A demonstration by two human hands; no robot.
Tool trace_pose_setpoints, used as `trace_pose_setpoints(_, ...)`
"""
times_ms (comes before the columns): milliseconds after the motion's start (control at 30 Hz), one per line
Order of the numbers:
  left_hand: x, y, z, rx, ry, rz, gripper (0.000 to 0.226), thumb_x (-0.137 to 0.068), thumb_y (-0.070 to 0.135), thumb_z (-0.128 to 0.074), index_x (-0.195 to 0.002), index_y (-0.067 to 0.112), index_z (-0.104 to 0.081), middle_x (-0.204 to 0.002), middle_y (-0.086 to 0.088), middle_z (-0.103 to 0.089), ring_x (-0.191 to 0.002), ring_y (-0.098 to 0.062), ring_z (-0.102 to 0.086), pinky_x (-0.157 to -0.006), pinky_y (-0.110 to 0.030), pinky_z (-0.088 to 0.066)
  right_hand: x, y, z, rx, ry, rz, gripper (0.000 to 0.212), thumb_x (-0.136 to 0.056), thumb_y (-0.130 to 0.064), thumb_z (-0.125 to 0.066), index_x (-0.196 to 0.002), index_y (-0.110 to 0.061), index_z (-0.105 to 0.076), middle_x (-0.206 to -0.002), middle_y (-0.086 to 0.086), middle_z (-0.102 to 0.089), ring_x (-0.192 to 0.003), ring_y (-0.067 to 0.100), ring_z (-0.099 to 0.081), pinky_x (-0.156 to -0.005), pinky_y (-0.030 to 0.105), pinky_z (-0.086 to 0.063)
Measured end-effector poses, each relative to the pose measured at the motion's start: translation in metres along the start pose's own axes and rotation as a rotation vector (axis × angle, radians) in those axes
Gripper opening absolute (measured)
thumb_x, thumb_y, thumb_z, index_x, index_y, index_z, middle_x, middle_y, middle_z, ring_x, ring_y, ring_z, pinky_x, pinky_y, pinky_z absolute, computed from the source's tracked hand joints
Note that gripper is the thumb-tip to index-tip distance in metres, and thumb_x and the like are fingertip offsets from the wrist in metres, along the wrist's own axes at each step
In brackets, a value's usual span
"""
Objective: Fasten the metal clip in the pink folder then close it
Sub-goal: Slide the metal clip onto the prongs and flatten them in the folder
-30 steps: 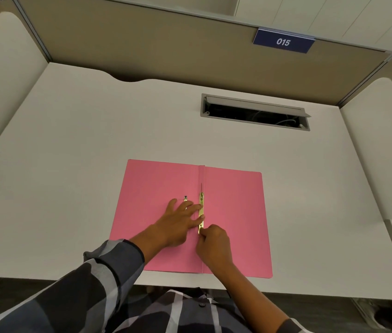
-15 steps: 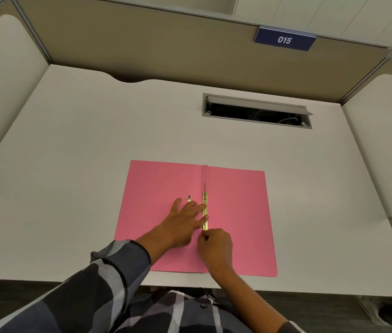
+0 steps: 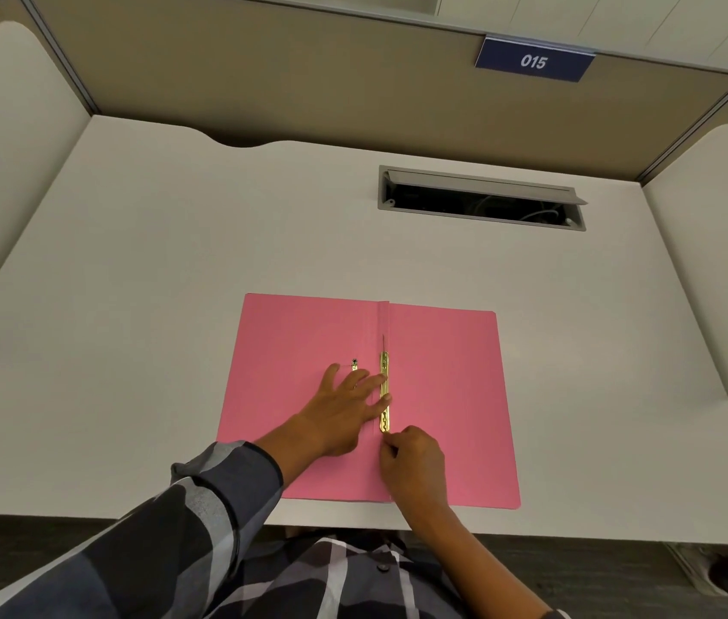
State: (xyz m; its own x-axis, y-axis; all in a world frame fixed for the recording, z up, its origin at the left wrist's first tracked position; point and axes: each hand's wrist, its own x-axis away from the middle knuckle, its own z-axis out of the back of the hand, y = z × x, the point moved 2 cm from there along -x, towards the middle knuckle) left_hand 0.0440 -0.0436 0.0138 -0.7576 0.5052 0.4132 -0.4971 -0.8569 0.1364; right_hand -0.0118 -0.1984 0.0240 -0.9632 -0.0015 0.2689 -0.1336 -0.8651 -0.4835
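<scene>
The pink folder (image 3: 447, 395) lies open and flat near the desk's front edge. A gold metal clip (image 3: 384, 377) runs along its centre fold, with a thin prong sticking out past its far end. My left hand (image 3: 344, 408) rests flat on the left leaf, fingers spread, fingertips pressing the clip's bar. My right hand (image 3: 415, 462) is curled at the clip's near end, its fingertips pinching that end. A small metal piece (image 3: 354, 364) lies on the left leaf just beyond my left fingers.
The folder sits on a white desk (image 3: 174, 306) enclosed by beige partitions. A grey cable hatch (image 3: 482, 198) stands open at the back right. A blue sign reading 015 (image 3: 534, 62) hangs above.
My hands have stayed on the clip; the right fingertips have shifted slightly at its near end. The view has drifted a little.
</scene>
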Motion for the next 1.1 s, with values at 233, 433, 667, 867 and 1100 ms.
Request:
trace_pose_setpoints(233, 0.001, 0.0, -0.004, 0.032, -0.004, 0.006, 0.086, -0.094, 0.004, -0.052, -0.167, 0.032, -0.017, -0.178, -0.004, 0.001, -0.164, -0.03, 0.003, -0.124, -0.067, 0.007, 0.003, 0.009, 0.001, -0.001, 0.035, 0.068, 0.016, -0.095, -0.013, -0.068, -0.095, -0.011, -0.084, -0.087, 0.009, -0.073, -0.071, 0.026, -0.065, -0.061, 0.025, -0.041)
trace_pose_setpoints(433, 0.0, 0.001, -0.004, 0.034, -0.005, 0.003, 0.087, -0.093, 0.004, -0.053, -0.167, 0.032, -0.017, -0.178, -0.004, 0.001, -0.164, -0.03, 0.003, -0.125, -0.067, 0.006, 0.0, 0.018, 0.0, -0.049, 0.016, 0.058, 0.02, -0.09, -0.015, -0.078, -0.109, -0.014, -0.081, -0.099, 0.004, -0.075, -0.08, 0.02, -0.068, -0.071, 0.023, -0.049)
trace_pose_setpoints(667, 0.009, -0.006, 0.004, 0.151, 0.239, -0.043, 0.058, -0.098, 0.016, -0.057, -0.153, 0.033, -0.051, -0.174, -0.003, -0.024, -0.161, -0.032, -0.016, -0.127, -0.065, -0.006, -0.008, 0.028, 0.002, -0.078, -0.086, 0.05, 0.039, -0.083, -0.025, -0.086, -0.119, -0.018, -0.075, -0.107, -0.001, -0.069, -0.09, 0.014, -0.063, -0.083, 0.021, -0.051)
trace_pose_setpoints(867, 0.052, -0.044, 0.01, 0.62, 0.668, 0.595, 0.031, -0.095, 0.021, -0.071, -0.126, 0.02, -0.074, -0.141, -0.008, -0.065, -0.132, -0.033, -0.056, -0.111, -0.05, -0.042, -0.012, 0.034, 0.008, -0.124, -0.092, 0.086, 0.044, -0.079, -0.03, -0.089, -0.118, -0.023, -0.071, -0.108, -0.007, -0.064, -0.098, 0.01, -0.061, -0.089, 0.024, -0.055)
trace_pose_setpoints(1100, 0.105, -0.085, -0.012, 0.899, 0.399, 1.18, 0.054, -0.097, 0.036, -0.069, -0.146, 0.015, -0.058, -0.155, -0.021, -0.045, -0.141, -0.046, -0.043, -0.11, -0.065, -0.043, -0.015, 0.038, 0.01, -0.139, -0.095, 0.113, 0.044, -0.077, -0.029, -0.091, -0.114, -0.021, -0.07, -0.106, -0.006, -0.064, -0.096, 0.013, -0.062, -0.089, 0.03, -0.056)
